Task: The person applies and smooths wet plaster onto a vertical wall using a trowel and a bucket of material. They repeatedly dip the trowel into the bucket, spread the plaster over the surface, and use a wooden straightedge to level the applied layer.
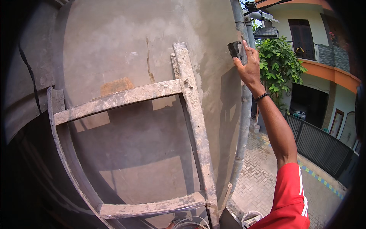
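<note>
1. Locate the block. We find the dark block (233, 49) high up at the right-hand edge of the plastered wall (122, 34), beside the grey pipe (240, 129). Whether it touches the wall, we cannot tell.
2. Check the grip. Our right hand (249, 68) pinches the block between thumb and fingers, closed only to the block's own width. We cannot make out our left hand, so we cannot tell its grip.
3. Work the edge. We judge the step to be running the block along the wall's edge. Keep its face flat, press evenly, use short strokes at this reach, and hold the knuckles clear of the pipe.
4. Read the direction. The exposed end points left, slightly tilted. Fingers cover the rest, so we cannot fix the long axis.
</note>
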`<state>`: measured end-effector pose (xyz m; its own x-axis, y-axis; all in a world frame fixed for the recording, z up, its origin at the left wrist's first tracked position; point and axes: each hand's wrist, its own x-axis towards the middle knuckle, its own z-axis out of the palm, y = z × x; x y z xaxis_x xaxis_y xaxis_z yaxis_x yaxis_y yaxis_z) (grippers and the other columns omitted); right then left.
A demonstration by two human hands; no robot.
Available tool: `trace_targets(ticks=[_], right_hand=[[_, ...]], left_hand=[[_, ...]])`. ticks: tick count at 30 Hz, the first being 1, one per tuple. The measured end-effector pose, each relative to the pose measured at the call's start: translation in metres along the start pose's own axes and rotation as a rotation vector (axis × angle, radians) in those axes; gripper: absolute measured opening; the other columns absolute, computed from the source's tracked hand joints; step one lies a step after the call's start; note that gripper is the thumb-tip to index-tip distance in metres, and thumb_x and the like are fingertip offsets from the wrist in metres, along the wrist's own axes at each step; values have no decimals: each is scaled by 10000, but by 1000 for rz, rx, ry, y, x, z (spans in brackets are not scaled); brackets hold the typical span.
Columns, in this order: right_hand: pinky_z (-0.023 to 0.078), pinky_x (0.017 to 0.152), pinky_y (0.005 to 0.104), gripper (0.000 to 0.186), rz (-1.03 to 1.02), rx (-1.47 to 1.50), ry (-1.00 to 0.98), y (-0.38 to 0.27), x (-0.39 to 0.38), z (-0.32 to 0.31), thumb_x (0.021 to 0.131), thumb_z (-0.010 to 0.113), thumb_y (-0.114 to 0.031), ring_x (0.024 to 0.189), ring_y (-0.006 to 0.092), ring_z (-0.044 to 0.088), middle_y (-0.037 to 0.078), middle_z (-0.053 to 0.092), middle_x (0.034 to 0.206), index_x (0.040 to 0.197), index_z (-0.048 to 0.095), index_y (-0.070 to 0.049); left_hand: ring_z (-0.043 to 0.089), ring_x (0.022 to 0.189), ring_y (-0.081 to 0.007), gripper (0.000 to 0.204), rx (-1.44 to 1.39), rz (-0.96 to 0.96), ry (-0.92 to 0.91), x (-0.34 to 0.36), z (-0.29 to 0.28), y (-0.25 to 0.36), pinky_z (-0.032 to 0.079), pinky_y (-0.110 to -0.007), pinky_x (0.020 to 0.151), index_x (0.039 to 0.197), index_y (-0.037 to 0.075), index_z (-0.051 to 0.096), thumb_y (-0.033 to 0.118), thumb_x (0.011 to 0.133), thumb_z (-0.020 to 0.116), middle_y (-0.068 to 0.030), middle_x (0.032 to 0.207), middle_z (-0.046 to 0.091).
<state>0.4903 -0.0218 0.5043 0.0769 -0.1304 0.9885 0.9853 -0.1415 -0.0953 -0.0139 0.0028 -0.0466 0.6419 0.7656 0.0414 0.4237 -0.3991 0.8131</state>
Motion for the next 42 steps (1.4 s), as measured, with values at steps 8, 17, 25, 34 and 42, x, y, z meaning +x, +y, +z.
trace_targets(ticks=[8, 17, 25, 34, 42], right_hand=[[382, 1044, 485, 707, -334, -42, -165, 4, -77, 34, 817, 714, -164, 1231, 436, 432, 248, 387, 1381, 1467, 447, -238], [389, 1037, 494, 719, -402, -51, -152, 6, -57, 32, 809, 731, -128, 1225, 432, 435, 242, 415, 1356, 1455, 453, -277], [386, 1048, 481, 651, -380, -83, -54, 6, -9, 38, 827, 719, -169, 1242, 454, 423, 277, 410, 1356, 1431, 485, -239], [375, 1057, 446, 624, -275, -174, -5, 26, -12, 29, 863, 670, -113, 1253, 404, 436, 239, 402, 1398, 1446, 480, -225], [391, 1027, 482, 673, -147, -165, -4, 67, -52, 9, 841, 692, -74, 1239, 423, 425, 273, 384, 1382, 1450, 464, -246]], left_hand=[[498, 1183, -309, 561, -141, -301, -138, -8, -4, 0, 377, -391, 1021, 1420, 15, 447, 26, 863, 511, -234, 1267, 562], [504, 1012, -270, 608, -173, -243, -150, -3, -5, -1, 414, -378, 894, 1449, 34, 416, 16, 848, 505, -207, 1144, 584], [509, 860, -235, 652, -208, -193, -169, 6, -1, -5, 447, -367, 782, 1474, 51, 388, 7, 834, 500, -183, 1034, 603], [514, 688, -196, 702, -298, -173, -205, 6, 1, -22, 484, -354, 655, 1503, 70, 358, -4, 818, 494, -155, 910, 625], [576, 739, -232, 640, -89, -218, -252, 10, -13, 11, 504, -376, 697, 1480, 43, 384, 27, 848, 490, -197, 971, 665]])
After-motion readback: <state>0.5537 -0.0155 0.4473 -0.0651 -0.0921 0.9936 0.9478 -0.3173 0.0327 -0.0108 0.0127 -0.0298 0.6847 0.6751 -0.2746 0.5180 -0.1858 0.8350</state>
